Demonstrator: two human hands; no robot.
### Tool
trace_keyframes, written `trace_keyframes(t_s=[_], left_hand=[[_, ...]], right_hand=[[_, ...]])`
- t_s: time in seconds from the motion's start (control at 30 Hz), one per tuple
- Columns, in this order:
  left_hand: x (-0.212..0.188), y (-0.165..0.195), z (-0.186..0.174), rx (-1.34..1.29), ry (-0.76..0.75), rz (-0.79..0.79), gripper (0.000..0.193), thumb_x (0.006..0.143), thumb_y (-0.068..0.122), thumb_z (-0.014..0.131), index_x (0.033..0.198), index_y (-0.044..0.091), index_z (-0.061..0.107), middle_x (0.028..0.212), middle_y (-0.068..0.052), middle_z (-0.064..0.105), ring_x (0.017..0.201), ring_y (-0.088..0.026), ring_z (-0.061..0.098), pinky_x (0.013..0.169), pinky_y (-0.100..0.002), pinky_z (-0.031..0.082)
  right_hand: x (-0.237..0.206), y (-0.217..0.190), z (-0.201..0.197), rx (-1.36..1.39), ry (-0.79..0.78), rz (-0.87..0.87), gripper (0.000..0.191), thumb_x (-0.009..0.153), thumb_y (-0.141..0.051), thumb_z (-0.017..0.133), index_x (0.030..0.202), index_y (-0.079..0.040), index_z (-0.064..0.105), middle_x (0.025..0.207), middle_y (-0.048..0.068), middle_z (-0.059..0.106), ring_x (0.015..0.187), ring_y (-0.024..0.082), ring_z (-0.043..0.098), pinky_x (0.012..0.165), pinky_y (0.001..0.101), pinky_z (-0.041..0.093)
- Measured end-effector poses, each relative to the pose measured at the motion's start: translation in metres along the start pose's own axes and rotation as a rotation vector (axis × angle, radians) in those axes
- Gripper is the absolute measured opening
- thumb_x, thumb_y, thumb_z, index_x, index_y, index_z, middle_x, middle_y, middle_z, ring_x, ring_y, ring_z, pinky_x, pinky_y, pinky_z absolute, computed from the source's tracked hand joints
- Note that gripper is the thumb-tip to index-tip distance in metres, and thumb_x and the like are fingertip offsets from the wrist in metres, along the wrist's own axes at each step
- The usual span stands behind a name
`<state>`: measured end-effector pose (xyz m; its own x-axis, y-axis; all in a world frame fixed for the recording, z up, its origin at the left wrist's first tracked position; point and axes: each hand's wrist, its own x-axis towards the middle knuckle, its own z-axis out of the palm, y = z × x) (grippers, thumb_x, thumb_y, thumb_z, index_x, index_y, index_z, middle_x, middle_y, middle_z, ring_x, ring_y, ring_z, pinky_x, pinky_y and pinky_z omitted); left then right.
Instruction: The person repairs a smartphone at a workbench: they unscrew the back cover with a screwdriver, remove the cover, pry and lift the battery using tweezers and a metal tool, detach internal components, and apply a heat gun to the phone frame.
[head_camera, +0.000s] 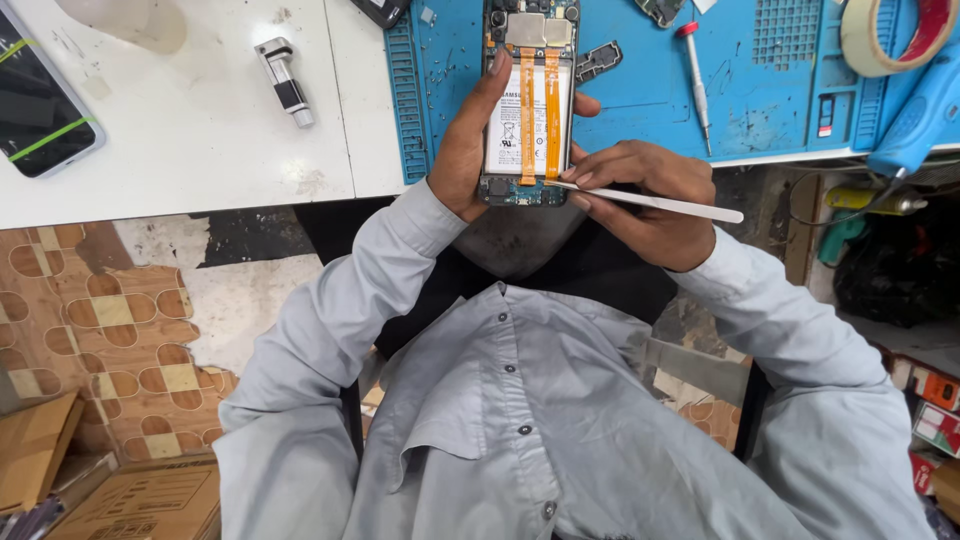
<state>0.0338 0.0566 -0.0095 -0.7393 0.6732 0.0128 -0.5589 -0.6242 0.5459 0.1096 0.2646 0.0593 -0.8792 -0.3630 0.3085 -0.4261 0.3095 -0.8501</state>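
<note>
White table (200, 150) bears blue mat (640, 100), screwdriver (695, 80), tape roll (890, 35).

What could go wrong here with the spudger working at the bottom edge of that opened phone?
1. The white spudger tip sits near the lower ends of the orange flex cables; a slip could likely nick or tear them.
2. The tip is also close to the white battery; prying into it might puncture or bend it.
3. The left hand holds the opened phone off the blue mat, so pressure from the right hand may twist or drop it.
</note>
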Motion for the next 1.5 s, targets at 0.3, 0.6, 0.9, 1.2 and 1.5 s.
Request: trace_keyframes(t_s=[0.3, 0.6, 0.9, 1.2, 1.5], left_hand=[[0.002, -0.006, -0.009, 0.008, 0.000, 0.010, 0.069, 0.110, 0.060, 0.038, 0.148, 0.003, 0.047, 0.127, -0.026, 0.069, 0.096, -0.030, 0.076, 0.079, -0.039, 0.068], [0.000, -0.003, -0.015, -0.044, -0.024, -0.015, 0.068, 0.110, 0.057, 0.039, 0.145, 0.001, 0.049, 0.127, -0.027, 0.069, 0.094, -0.031, 0.077, 0.079, -0.040, 0.067], [-0.002, -0.001, -0.016, -0.172, -0.054, -0.047, 0.066, 0.110, 0.055, 0.038, 0.145, 0.000, 0.048, 0.124, -0.029, 0.068, 0.091, -0.033, 0.077, 0.073, -0.039, 0.067], [-0.006, 0.004, -0.015, -0.179, -0.052, -0.063, 0.068, 0.109, 0.057, 0.040, 0.146, 0.001, 0.049, 0.125, -0.029, 0.069, 0.093, -0.034, 0.077, 0.076, -0.042, 0.067], [-0.007, 0.006, -0.010, -0.186, -0.030, -0.069, 0.066, 0.109, 0.056, 0.039, 0.143, 0.000, 0.048, 0.123, -0.028, 0.069, 0.092, -0.034, 0.077, 0.077, -0.043, 0.067]], right_hand=[[0.004, 0.008, 0.003, -0.061, -0.009, -0.064, 0.022, 0.092, 0.006, 0.081, 0.108, 0.002, 0.068, 0.108, 0.016, 0.074, 0.097, 0.024, 0.077, 0.080, 0.0296, 0.062], [0.007, 0.009, 0.009, -0.052, -0.013, -0.127, 0.021, 0.092, 0.006, 0.081, 0.110, 0.000, 0.071, 0.110, 0.014, 0.074, 0.093, 0.023, 0.075, 0.081, 0.0311, 0.064], [0.006, 0.010, 0.017, -0.075, -0.016, -0.159, 0.025, 0.090, 0.004, 0.084, 0.110, -0.005, 0.074, 0.110, 0.011, 0.076, 0.086, 0.020, 0.074, 0.075, 0.0307, 0.061], [0.009, 0.006, 0.020, -0.081, -0.028, -0.220, 0.024, 0.089, 0.000, 0.085, 0.109, -0.006, 0.074, 0.109, 0.010, 0.075, 0.091, 0.022, 0.075, 0.079, 0.0320, 0.062], [0.008, 0.001, 0.019, -0.078, -0.019, -0.242, 0.025, 0.086, 0.001, 0.086, 0.107, -0.002, 0.073, 0.107, 0.012, 0.075, 0.089, 0.023, 0.074, 0.074, 0.0312, 0.060]])
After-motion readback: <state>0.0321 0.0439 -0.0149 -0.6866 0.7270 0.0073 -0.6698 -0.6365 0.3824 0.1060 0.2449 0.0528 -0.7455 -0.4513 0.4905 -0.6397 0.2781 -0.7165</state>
